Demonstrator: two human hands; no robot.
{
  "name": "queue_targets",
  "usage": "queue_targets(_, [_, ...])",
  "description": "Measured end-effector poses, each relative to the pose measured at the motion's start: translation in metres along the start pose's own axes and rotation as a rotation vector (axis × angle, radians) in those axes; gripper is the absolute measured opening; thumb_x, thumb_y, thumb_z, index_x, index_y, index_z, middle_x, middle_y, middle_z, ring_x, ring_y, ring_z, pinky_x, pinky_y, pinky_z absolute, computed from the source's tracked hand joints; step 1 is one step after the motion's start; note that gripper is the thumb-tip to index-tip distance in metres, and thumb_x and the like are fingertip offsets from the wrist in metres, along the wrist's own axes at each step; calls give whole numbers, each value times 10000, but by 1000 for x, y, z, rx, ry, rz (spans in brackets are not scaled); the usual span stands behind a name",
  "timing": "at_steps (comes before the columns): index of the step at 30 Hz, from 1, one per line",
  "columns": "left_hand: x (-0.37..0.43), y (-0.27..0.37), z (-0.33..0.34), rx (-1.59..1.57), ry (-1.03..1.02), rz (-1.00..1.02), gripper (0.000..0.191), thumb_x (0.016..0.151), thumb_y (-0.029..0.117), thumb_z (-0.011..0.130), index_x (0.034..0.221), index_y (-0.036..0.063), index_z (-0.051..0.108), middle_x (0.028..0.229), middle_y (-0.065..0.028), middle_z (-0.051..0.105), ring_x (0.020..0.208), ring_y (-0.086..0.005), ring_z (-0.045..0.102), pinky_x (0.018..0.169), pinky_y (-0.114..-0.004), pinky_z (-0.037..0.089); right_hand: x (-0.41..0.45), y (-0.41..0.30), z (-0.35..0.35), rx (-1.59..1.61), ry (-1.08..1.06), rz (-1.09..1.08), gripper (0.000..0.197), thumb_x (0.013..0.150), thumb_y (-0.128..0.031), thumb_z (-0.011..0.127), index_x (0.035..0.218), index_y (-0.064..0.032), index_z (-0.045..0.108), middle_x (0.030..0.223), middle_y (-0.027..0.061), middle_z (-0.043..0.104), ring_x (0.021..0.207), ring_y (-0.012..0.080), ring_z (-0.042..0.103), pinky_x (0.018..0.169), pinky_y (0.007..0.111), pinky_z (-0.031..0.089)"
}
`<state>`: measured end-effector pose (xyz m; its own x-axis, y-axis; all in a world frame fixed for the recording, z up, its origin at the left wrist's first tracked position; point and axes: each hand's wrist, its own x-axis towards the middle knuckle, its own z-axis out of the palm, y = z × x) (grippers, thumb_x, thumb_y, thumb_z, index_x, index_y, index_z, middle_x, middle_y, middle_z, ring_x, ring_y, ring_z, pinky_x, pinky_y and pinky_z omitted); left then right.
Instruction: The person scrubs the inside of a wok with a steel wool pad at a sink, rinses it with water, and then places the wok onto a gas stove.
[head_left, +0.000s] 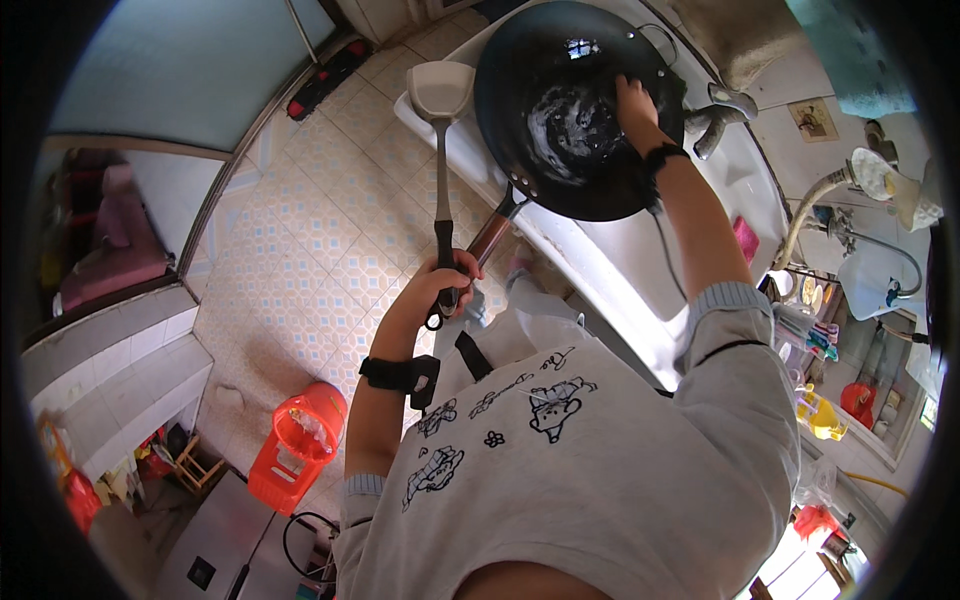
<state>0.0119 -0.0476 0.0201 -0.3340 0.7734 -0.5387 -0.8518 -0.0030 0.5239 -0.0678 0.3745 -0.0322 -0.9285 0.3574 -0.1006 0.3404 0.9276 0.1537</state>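
Observation:
My left hand (452, 283) is closed around the black grip of a wok turner (442, 176), whose wide pale blade points away from me. The brown handle (491, 236) of a large black wok (517, 90) runs down to the same fingers; whether they grip it too is hard to tell. Inside the wok, my right hand (637, 109) reaches to the right part of the inner wall with curled fingers. Anything under those fingers is hidden. Water with whitish streaks swirls at the wok's bottom. The wok rests over a white basin (641, 255).
A metal tap (720, 116) stands close to the wok's right side. A pink cloth (744, 238) lies on the basin's right edge. On the tiled floor (300, 217) are an orange-red bin (330, 409) and a broom head (326, 81). A shower hose (806, 206) hangs at right.

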Motion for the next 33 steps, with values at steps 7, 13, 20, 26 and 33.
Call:
queue_targets(7, [3, -2, -1, 10, 6, -23, 158, 680, 89, 481, 821, 22, 507, 834, -85, 519, 542, -109, 502, 440, -219, 407, 44, -89, -19, 703, 370, -40, 312, 702, -146, 602, 1000, -68, 552, 924, 175, 586, 870, 343, 557, 758, 389, 453])
queue_targets(13, [1, -3, -2, -32, 24, -13, 159, 674, 78, 483, 820, 18, 502, 841, -94, 517, 524, -108, 495, 409, -223, 395, -60, -124, -25, 992, -26, -458, 312, 686, -100, 597, 989, -47, 547, 921, 182, 580, 851, 320, 564, 755, 340, 440])
queue_targets(20, [2, 3, 3, -30, 30, -20, 155, 667, 73, 481, 808, 12, 497, 838, -107, 511, 515, -109, 492, 385, -227, 380, -133, -22, -16, 303, -317, -348, 289, 771, -101, 461, 1048, -65, 537, 945, 161, 554, 899, 314, 541, 762, 377, 450])
queue_targets(26, [6, -2, -6, -50, -29, 6, 172, 663, 86, 490, 818, 10, 504, 847, -104, 505, 532, -113, 499, 385, -227, 381, -77, 14, -10, -281, -214, -171, 201, 795, -142, 474, 977, -79, 532, 975, 110, 530, 926, 246, 537, 669, 348, 493])
queue_targets(33, [2, -2, -5, -21, 16, -20, 175, 667, 103, 501, 821, 22, 507, 751, -72, 512, 514, -113, 493, 422, -236, 399, 52, -19, -45, -207, 150, -287, 297, 748, -51, 513, 1044, -68, 499, 1050, 109, 477, 1008, 269, 477, 791, 361, 457])
